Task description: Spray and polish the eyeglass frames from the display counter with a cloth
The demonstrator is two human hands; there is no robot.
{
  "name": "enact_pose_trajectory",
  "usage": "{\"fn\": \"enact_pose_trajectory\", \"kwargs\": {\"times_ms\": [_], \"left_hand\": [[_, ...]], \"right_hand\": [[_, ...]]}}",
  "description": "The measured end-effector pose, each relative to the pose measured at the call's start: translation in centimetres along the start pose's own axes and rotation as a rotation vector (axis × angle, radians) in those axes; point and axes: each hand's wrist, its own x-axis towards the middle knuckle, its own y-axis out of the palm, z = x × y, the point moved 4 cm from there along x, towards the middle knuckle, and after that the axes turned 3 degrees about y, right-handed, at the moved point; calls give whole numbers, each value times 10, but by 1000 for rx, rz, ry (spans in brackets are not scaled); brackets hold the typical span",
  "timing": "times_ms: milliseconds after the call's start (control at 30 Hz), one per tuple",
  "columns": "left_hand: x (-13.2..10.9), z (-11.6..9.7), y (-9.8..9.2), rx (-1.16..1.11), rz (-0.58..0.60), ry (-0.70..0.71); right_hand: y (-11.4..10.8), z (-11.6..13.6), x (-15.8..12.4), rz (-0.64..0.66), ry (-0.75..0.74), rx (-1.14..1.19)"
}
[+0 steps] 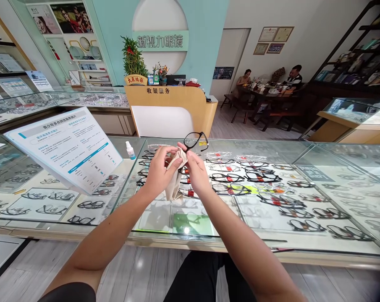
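Over the glass counter, my left hand (163, 167) is closed on a beige cloth (174, 184), which hangs down below the fingers. My right hand (196, 170) pinches a pair of black-framed glasses (192, 141) close beside it. One lens and a folded-out temple stick up above my fingers; the other half of the frame is hidden by the cloth and my left hand. Under both hands, several pairs of glasses (229, 178) lie in rows, some with red tags. A small white spray bottle (130, 151) with a blue label stands to the left of my left hand.
A large printed sign (66, 147) leans on the counter (190, 241) at the left. Beyond stands a wooden cashier desk (171, 98) with a plant (133, 58). Two people sit at a dark table (262, 91) in the back right. A thin dark strip (274, 240) lies near the front edge.
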Motion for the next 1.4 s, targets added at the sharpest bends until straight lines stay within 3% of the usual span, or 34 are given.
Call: {"fn": "enact_pose_trajectory", "kwargs": {"times_ms": [133,333,867,1100,1400], "left_hand": [[2,8,3,-224,18,-240],[6,7,9,-417,180,-420],[4,2,10,-425,115,-400],[3,1,13,-525,134,-440],[2,-1,12,-482,179,-442]], "right_hand": [[0,2,-1,8,-22,4],[-1,2,1,21,-42,38],[0,7,-1,-57,47,18],[-2,7,0,-70,33,46],[-3,6,0,-19,-69,-109]]}}
